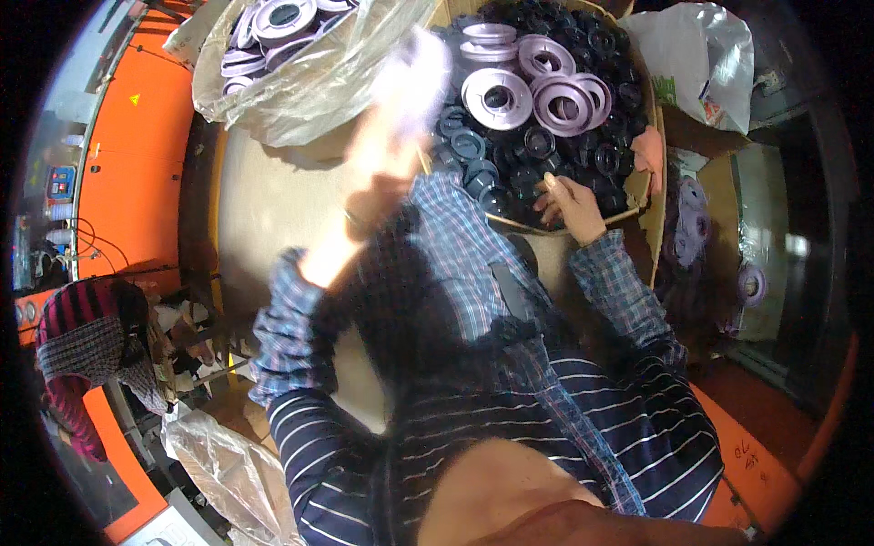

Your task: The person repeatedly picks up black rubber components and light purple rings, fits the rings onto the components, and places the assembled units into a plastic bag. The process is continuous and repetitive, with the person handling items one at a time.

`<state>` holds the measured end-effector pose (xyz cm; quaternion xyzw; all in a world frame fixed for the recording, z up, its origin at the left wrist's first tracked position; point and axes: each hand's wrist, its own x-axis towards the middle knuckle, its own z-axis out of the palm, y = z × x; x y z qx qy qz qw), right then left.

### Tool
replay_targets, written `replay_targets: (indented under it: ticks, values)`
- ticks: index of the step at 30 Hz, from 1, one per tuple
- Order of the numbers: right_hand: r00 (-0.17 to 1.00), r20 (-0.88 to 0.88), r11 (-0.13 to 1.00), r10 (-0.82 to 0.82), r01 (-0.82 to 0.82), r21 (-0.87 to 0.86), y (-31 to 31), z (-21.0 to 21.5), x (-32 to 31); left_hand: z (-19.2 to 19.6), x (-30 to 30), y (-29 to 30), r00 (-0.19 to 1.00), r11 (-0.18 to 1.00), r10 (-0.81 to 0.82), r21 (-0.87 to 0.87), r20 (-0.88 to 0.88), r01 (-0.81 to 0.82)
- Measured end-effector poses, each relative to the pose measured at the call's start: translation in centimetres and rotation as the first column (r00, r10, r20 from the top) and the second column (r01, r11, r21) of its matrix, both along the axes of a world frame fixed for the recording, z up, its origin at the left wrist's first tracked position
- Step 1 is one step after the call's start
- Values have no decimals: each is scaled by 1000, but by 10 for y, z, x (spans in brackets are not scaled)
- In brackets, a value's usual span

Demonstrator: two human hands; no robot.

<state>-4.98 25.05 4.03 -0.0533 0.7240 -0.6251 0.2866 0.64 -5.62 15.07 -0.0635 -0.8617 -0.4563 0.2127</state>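
My left hand (pixel 378 159), smeared by motion, is raised between the plastic bag and the cardboard box. Its fingers grip a pale lilac plastic ring (pixel 423 82), washed out by bright light. At the near edge of the box, my right hand (pixel 578 207) reaches in among black plastic rings (pixel 540 141), with its fingers curled. Whatever lies between those fingers cannot be made out against the dark parts. Several lilac flanged rings (pixel 497 98) rest on top of the black ones, farther in than my right hand.
A clear plastic bag (pixel 273 109) of lilac rings (pixel 282 18) stands at the far left. The cardboard box (pixel 657 182) has a white plastic bag (pixel 701 64) at its right. More lilac parts (pixel 689 218) lie in a container farther right. Orange cabinets (pixel 137 155) line the left.
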Motion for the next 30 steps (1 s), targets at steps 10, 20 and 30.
replay_targets:
  ticks: [10,20,30]
  values:
    - [795,-522,695,310,185,695,-52,-80,-96,-85,-150,39,998,573,-59,-819,-1,33]
    - [886,-453,963,-102,202,178,14,-107,-79,-168,-114,49,962,795,-115,-558,247,238]
    - [942,-292,978,-168,196,69,35,-80,-64,-75,-21,41,951,722,-172,690,258,-57]
